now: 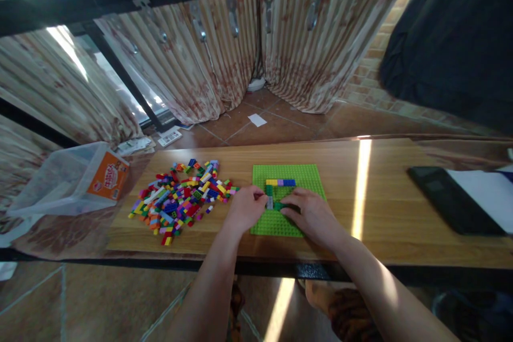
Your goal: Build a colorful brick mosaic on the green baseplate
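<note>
A lime-green baseplate [276, 227] lies on the wooden table, with a partial outline of toy bricks on it. Yellow, lilac and blue bricks [280, 183] form its far row, while green and grey bricks [270, 202] run down the left side. My right hand [310, 212] has its thumb and fingers closed on a dark green brick [278, 206] at the near side of the outline, against the grey brick. My left hand [249, 206] is at the plate's left edge, thumb and forefinger pinched beside the grey brick; whatever they hold is hidden.
A heap of mixed bricks [180, 203] spreads over the table's left part. Beyond it stands a clear plastic bin [60, 181] with an orange label. A black tablet-like slab [449, 197] and white paper [481, 192] lie at the right end. Curtains [224, 59] hang behind.
</note>
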The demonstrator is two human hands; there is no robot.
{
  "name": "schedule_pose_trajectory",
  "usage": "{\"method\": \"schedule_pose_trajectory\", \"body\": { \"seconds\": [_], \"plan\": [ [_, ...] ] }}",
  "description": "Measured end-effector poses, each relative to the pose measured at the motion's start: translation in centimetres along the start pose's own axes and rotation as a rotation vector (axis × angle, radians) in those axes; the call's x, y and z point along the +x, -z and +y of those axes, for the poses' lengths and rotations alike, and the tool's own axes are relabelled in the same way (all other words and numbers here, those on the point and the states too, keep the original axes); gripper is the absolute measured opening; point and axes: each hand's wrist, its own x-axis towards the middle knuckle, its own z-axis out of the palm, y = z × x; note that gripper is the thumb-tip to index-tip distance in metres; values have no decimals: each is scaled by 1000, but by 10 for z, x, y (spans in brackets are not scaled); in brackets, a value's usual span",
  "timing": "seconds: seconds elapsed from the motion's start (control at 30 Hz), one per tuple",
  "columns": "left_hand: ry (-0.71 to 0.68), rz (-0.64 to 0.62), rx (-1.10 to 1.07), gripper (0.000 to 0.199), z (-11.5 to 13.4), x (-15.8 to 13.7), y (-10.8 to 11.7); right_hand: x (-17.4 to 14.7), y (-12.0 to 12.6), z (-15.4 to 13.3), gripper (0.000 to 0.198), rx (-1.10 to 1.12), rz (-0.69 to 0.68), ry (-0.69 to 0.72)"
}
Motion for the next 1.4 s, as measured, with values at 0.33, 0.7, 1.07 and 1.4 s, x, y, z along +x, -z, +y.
{"method": "schedule_pose_trajectory", "body": {
  "seconds": [0.33,0.7,1.07,1.4],
  "plan": [
    [16,12,47,12,6,-1,0,1,-3,-3,17,-34,-4,8],
    [70,44,124,17,14,-4,-4,2,-6,-4,19,-61,-9,-44],
    [76,67,186,17,11,-2,-11,3,-5,-11,16,-53,-19,-123],
    [25,40,101,17,7,-4,-7,1,-11,-4,17,41,46,-125]
  ]
}}
